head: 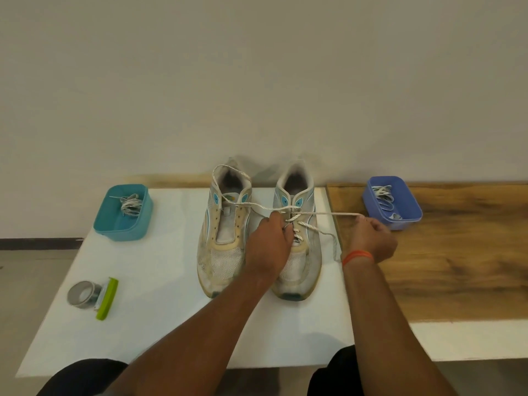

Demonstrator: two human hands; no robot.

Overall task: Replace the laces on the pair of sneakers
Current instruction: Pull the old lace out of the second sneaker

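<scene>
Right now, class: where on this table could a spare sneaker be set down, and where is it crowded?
Free: the white top between teal tub and left sneaker; the wood below the blue tub. Crowded: around the right sneaker, both hands and the lace.

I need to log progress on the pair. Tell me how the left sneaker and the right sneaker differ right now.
The left sneaker has empty eyelets and a bare tongue; the right sneaker has a white lace crossed through its eyelets. No hand touches the left sneaker, though a lace end drapes over its collar; the left hand works at the right sneaker's lacing and the right hand pulls the lace sideways. Both are worn white sneakers with blue accents, upright, side by side.
</scene>
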